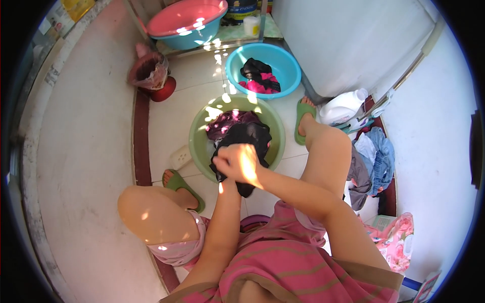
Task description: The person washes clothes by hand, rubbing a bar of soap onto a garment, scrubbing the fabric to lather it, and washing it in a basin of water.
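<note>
Cloth point(248, 135): black | crumpled | bunched at right hand point(239, 162) | overhanging green basin point(197, 142)

This looks like a home's small wash area: a green basin point(201, 146) and a blue basin point(288, 68) hold clothes on a tiled floor point(169, 123), near a white jug point(344, 107) and piled laundry point(381, 159).

Right hand point(238, 160), curled over black garment point(252, 135); left hand, hidden beneath. Green basin point(198, 145), containing black garment and maroon garment point(222, 123). Blue basin point(289, 68), just beyond, containing pink-and-black clothing point(260, 76). White jug point(344, 107), tilted. Denim garment point(382, 156), at right wall. Green slippers point(177, 181), worn.
</note>
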Motion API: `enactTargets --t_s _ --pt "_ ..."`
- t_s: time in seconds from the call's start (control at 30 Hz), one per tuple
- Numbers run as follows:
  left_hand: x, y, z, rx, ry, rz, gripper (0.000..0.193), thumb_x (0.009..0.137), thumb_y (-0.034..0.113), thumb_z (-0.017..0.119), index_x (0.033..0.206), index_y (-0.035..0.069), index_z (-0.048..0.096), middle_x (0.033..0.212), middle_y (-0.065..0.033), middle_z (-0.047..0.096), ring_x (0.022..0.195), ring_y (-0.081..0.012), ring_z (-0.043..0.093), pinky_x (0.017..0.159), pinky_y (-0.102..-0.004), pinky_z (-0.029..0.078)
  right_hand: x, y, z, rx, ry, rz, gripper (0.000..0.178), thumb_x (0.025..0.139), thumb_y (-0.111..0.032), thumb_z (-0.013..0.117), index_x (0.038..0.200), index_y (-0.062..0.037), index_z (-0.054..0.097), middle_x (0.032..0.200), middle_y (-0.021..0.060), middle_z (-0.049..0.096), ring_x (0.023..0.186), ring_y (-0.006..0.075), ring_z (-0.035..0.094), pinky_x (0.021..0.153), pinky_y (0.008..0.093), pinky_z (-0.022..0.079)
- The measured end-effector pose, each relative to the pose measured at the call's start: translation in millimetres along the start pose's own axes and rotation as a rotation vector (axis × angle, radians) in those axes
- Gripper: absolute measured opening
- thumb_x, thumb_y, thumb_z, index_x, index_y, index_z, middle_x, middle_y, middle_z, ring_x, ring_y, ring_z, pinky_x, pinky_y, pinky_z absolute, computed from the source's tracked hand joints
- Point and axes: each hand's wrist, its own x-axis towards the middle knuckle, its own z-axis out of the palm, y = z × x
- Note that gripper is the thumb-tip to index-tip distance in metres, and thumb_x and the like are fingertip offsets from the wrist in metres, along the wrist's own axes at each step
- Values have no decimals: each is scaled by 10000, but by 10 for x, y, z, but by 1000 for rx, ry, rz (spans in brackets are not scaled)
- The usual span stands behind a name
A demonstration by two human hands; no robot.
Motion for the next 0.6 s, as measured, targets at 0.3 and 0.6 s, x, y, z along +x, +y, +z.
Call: enactTargets --t_s 0.3,0.6 --pt "183 -282 568 268 868 -467 273 967 293 383 1047 93 552 977 -47 588 874 -162 568 764 -294 474 171 821 -221 -414 259 401 244 767 -279 594 613 -91 617 574 165 586 543 358 599 496 448 472" --pt "172 -363 597 240 923 -428 271 961 319 394 1014 105 553 943 -41 583 854 -163 566 747 -297 470 232 1027 -256 -589 154 532 294 829 -294 515 673 -83 648 643 158 630 608 340 634 548 443 499"
